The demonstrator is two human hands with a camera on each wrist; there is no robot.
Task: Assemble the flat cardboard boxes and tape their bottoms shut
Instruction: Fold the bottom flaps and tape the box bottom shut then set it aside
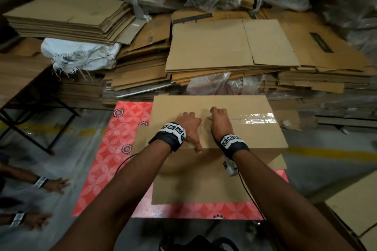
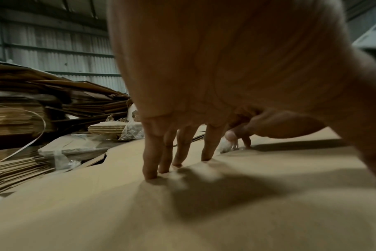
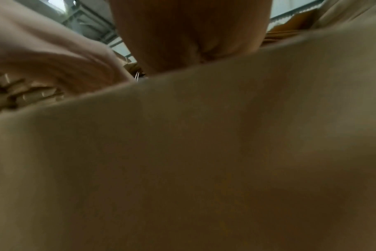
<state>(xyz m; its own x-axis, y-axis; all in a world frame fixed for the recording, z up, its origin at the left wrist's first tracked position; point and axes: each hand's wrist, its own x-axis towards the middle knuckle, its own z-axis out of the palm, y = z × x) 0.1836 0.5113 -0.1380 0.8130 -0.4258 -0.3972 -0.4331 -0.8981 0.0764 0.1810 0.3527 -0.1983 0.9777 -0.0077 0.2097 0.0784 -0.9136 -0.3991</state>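
Note:
A brown cardboard box (image 1: pixel 244 140) stands on a red patterned table (image 1: pixel 114 149) with its closed flaps facing up. Clear tape (image 1: pixel 255 118) runs along the right half of the flap seam. My left hand (image 1: pixel 189 124) rests on the box just left of the tape's end, and its straight fingertips (image 2: pixel 152 169) press into the cardboard (image 2: pixel 204 212). My right hand (image 1: pixel 220 120) lies beside it, fingers stretched forward onto the tape's left end. The right wrist view is blurred; it shows only palm (image 3: pixel 189 34) above the cardboard (image 3: pixel 182 152).
Stacks of flat cardboard (image 1: pixel 224 47) fill the floor behind the table, with plastic wrap and a white sack (image 1: pixel 81 53). Another person's hands (image 1: pixel 57 184) reach in at the left. Another cardboard box (image 1: pixel 355 206) stands at the lower right, and a folding table (image 1: pixel 18 71) at the left.

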